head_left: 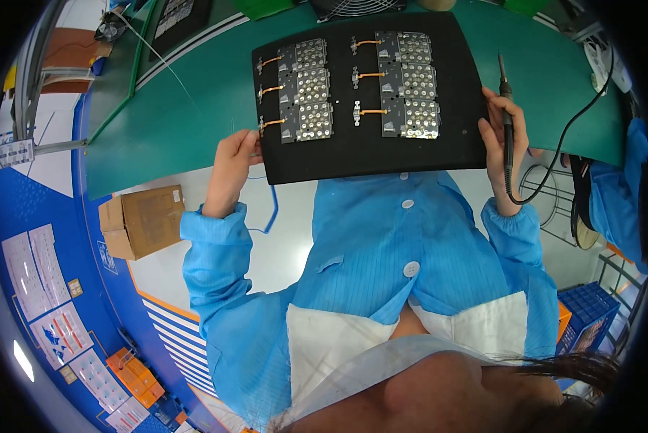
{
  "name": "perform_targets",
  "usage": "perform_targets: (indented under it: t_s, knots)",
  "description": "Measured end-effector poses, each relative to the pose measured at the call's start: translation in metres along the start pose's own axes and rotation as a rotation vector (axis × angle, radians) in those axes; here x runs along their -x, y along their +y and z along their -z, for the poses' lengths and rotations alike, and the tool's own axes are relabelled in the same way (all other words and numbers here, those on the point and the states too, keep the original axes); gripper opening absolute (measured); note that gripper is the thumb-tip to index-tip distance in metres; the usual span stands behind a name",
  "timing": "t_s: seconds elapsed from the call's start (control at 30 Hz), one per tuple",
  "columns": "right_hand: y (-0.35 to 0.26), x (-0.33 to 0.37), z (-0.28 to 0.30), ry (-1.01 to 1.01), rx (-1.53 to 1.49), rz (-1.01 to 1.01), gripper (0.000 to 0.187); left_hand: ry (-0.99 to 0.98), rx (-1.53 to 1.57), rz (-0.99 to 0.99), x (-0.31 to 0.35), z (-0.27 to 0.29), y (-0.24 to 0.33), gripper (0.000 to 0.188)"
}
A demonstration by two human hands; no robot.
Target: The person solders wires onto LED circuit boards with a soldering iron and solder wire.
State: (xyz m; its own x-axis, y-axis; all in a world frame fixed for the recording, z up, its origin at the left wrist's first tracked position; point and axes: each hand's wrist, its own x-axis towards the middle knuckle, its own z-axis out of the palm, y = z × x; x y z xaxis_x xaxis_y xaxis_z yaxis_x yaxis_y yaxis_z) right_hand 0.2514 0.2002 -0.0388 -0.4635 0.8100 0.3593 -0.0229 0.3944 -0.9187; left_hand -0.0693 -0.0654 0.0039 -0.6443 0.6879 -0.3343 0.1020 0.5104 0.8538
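Observation:
A flat black mat [367, 160] lies at the near edge of the bench, its front edge against my body. On it, two columns of circuit boards [419, 79] show rows of round silvery spots. Thin orange flex strips [370, 74] run from the boards' left sides to small metal connectors. My left hand [231, 162] is closed on the mat's left edge, the thumb on top. My right hand [508, 137] is at the right edge, holding a soldering iron [508, 133] with its tip pointing up and away. Its fingers also appear to touch the mat.
The green bench top [172, 137] spreads around the mat. A black cable [565, 148] loops right from the iron. A black fan grille [356, 7] stands at the far edge. Below left is a cardboard box [143, 220]; another person's blue sleeve [616, 202] shows at right.

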Motion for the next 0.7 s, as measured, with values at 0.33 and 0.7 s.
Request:
perform_targets:
  t_s: [0.33,0.7]
  knots:
    - [0.011,-0.006,0.003,0.018,-0.041,-0.032,0.036,-0.051,-0.041,0.007,-0.016,-0.002,0.009,0.031]
    - [-0.072,-0.042,-0.018,-0.448,-0.026,0.074,0.038,-0.199,0.020,-0.443,0.008,-0.048,0.100,0.031]
